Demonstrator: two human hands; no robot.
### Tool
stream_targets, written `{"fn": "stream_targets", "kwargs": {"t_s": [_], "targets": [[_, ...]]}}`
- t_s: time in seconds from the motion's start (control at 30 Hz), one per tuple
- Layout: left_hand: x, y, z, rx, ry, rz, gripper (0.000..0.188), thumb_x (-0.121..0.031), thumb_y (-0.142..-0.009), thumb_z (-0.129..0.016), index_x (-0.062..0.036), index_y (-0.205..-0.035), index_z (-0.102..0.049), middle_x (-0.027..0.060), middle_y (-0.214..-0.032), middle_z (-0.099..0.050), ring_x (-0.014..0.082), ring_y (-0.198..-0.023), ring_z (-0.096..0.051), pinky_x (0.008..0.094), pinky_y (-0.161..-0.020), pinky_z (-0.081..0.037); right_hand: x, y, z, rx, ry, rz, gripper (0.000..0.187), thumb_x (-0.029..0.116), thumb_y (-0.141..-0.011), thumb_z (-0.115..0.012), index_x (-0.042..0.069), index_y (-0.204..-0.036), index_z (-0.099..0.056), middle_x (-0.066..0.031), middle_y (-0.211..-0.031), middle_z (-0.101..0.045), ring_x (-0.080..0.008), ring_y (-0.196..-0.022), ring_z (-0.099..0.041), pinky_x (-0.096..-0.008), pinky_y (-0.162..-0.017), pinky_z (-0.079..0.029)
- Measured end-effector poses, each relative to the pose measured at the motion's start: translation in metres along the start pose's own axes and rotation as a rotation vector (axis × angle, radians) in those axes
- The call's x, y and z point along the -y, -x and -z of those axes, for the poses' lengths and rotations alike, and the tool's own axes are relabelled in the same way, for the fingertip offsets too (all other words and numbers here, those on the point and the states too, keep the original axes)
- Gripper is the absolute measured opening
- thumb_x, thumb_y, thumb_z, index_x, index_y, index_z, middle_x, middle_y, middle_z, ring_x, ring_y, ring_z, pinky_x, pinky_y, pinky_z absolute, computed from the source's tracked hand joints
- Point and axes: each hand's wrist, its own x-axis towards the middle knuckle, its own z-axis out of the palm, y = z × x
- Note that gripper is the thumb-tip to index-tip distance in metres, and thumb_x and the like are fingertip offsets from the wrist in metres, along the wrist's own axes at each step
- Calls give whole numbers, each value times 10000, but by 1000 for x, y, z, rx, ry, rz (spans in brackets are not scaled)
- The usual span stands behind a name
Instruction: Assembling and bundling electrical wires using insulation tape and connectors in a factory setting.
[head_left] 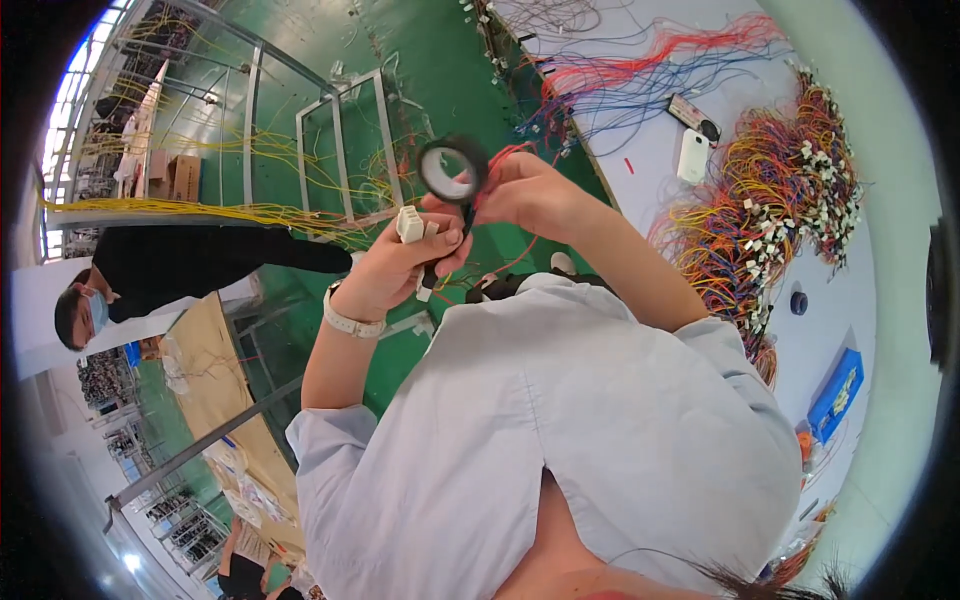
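Note:
My left hand (395,262), a white watch on its wrist, is closed around a wire bundle with black tape on it. A white plug connector (410,224) sticks up beside its thumb. A roll of black tape (450,170) stands on edge just above, and a dark strip runs from it down to the left fingers. My right hand (535,197) is closed at the roll's right edge, its fingertips partly hidden. Red wires (512,152) pass by those right fingers, and thin wire ends dangle below both hands.
On the white table (640,215) at right lie a large heap of coloured wires (770,190), a white phone-like object (693,156), another tape roll (798,301) and a blue box (836,395). Metal frames (345,150) hold yellow wires ahead. A masked person (190,275) is at left.

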Motion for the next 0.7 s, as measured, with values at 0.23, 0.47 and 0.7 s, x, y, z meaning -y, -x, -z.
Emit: {"fn": "stream_targets", "kwargs": {"t_s": [0.23,0.47,0.7], "targets": [[0,9,2,-156,-7,-27,142,-143,-931,-585,-12,-881,-604,9,-758,-574,73,-623,-483,218,-554,-358,18,7,-5,207,37,53,325,228,-830,-637,-15,-1040,-587,-208,-1220,-562,-232,-1089,-575,-333,-920,-467],[3,16,-12,17,22,54,208,-156,-945,-540,-39,-772,-533,-4,-692,-499,54,-603,-418,206,-539,-319,15,0,0,30,528,117,578,108,-687,-725,-3,-1232,-572,-39,-986,-614,-94,-917,-570,-242,-811,-456],[-1,20,-15,23,-11,70,221,-163,-944,-550,-43,-761,-511,-2,-705,-498,61,-629,-426,208,-546,-335,1,-10,18,136,65,-42,542,202,-840,-658,-61,-1284,-491,-218,-1356,-480,-278,-1164,-554,-389,-969,-447]]}}
